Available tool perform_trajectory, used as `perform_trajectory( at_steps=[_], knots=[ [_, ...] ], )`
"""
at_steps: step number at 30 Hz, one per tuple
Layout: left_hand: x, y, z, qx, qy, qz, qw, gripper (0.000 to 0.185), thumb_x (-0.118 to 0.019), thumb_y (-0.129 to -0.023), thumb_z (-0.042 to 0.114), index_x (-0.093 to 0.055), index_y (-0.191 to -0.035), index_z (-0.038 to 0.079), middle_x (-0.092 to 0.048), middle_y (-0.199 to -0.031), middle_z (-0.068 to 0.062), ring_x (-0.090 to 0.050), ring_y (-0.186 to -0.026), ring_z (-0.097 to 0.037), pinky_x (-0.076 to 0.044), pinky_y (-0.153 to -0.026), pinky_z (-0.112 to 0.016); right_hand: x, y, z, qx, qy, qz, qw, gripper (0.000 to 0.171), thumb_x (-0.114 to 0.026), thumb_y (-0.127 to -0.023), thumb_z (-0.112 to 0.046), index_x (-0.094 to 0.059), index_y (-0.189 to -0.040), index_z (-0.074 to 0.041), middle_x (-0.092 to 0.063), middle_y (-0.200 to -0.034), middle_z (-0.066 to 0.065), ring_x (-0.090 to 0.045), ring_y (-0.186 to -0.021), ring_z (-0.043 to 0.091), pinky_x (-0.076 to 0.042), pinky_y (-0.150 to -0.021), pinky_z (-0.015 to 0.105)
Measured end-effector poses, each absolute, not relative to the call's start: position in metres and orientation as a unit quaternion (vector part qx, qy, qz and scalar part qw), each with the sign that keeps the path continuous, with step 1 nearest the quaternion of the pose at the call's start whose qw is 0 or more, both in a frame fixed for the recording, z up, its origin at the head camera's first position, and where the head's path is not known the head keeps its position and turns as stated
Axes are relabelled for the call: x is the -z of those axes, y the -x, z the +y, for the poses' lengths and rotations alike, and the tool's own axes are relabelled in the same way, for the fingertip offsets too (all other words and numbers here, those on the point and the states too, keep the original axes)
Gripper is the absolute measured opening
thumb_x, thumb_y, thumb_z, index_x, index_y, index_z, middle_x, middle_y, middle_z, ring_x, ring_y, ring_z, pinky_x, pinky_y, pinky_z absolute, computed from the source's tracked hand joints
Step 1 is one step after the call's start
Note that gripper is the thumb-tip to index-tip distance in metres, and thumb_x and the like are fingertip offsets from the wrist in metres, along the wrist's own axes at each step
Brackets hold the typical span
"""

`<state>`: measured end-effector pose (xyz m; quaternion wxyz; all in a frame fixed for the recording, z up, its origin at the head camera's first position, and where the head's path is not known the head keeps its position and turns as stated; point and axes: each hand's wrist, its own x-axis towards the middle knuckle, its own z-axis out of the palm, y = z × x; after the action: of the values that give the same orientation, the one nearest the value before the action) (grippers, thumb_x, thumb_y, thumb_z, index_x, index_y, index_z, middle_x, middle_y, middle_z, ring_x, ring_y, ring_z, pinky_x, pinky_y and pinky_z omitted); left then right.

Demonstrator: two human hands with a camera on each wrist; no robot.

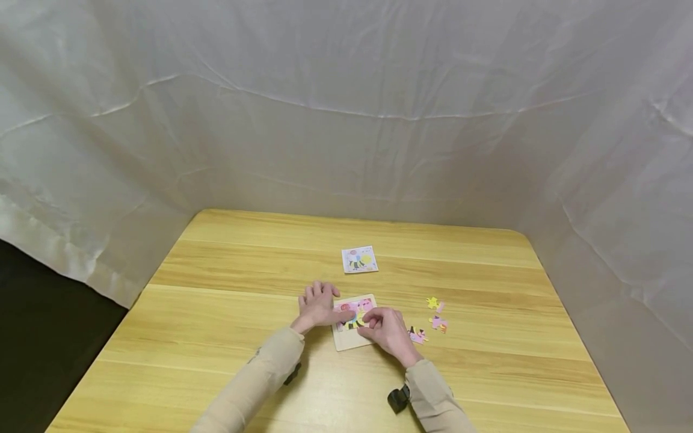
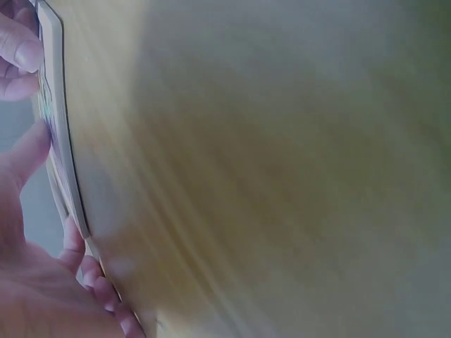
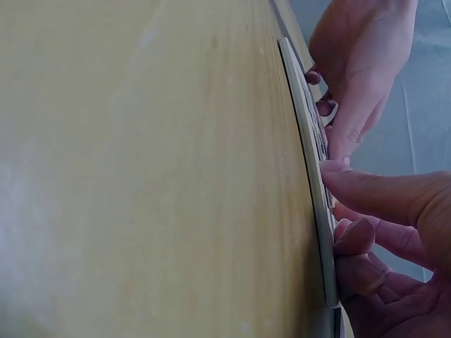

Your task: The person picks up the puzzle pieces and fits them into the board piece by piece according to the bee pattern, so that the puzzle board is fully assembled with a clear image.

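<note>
A wooden puzzle board [image 1: 352,341] lies on the table, partly filled with a colourful picture. My left hand [image 1: 316,310] is at its left side, fingers spread on the table and board edge, the thumb resting across the picture. From the right, my right hand [image 1: 388,331] reaches over the board with curled fingers, pinching a yellow puzzle piece [image 1: 361,319] at the picture's right part. In the right wrist view the right thumb [image 3: 373,193] is right at the board's surface; the fingers hide most of the piece.
Loose puzzle pieces lie to the right: a yellow one [image 1: 432,302], a pink and orange one [image 1: 440,323] and a pink one with black [image 1: 417,335] beside the right hand. A picture card [image 1: 360,260] with a bee lies behind the board. Pale curtains [image 1: 379,150] surround the wooden table [image 1: 216,337].
</note>
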<state>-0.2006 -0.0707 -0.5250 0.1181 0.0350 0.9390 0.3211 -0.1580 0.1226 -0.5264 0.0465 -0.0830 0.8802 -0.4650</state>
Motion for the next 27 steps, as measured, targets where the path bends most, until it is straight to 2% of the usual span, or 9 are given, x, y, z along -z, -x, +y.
perform_trajectory(
  at_steps=[6, 12, 21, 27],
  knots=[
    [0.524, 0.200, -0.077, -0.313, -0.066, 0.940, 0.123, 0.065, -0.084, -0.073, 0.050, -0.051, -0.117, 0.015, -0.038, -0.116, -0.009, -0.030, -0.104, -0.030, -0.021, -0.084, -0.041, 0.527, 0.158, 0.122, 0.466, 0.077, 0.880, 0.046, 0.019, -0.084, -0.077, -0.010, -0.074, -0.091, -0.002, -0.063, -0.071, 0.002, -0.053, -0.061, 0.009, -0.043, -0.056, 0.020],
    [0.526, 0.200, -0.082, -0.332, -0.079, 0.932, 0.124, 0.065, -0.083, -0.074, 0.049, -0.051, -0.120, 0.016, -0.039, -0.120, -0.012, -0.030, -0.107, -0.033, -0.020, -0.084, -0.043, 0.527, 0.158, 0.121, 0.458, 0.072, 0.885, 0.042, 0.020, -0.084, -0.077, -0.011, -0.073, -0.092, -0.002, -0.063, -0.071, 0.001, -0.053, -0.062, 0.009, -0.042, -0.056, 0.020],
    [0.518, 0.196, -0.083, -0.334, -0.099, 0.928, 0.133, 0.057, -0.078, -0.082, 0.043, -0.050, -0.122, 0.013, -0.039, -0.127, -0.017, -0.030, -0.109, -0.034, -0.021, -0.085, -0.044, 0.527, 0.158, 0.119, 0.453, 0.062, 0.889, 0.035, 0.023, -0.085, -0.077, -0.012, -0.072, -0.094, -0.002, -0.062, -0.071, 0.002, -0.053, -0.063, 0.009, -0.042, -0.058, 0.020],
    [0.510, 0.194, -0.082, -0.323, -0.094, 0.931, 0.140, 0.057, -0.078, -0.084, 0.042, -0.051, -0.125, 0.014, -0.040, -0.126, -0.014, -0.031, -0.109, -0.032, -0.022, -0.085, -0.044, 0.520, 0.158, 0.129, 0.503, 0.058, 0.860, 0.066, 0.031, -0.085, -0.077, -0.011, -0.070, -0.102, -0.001, -0.065, -0.078, 0.006, -0.055, -0.067, 0.010, -0.046, -0.061, 0.021]
  ],
)
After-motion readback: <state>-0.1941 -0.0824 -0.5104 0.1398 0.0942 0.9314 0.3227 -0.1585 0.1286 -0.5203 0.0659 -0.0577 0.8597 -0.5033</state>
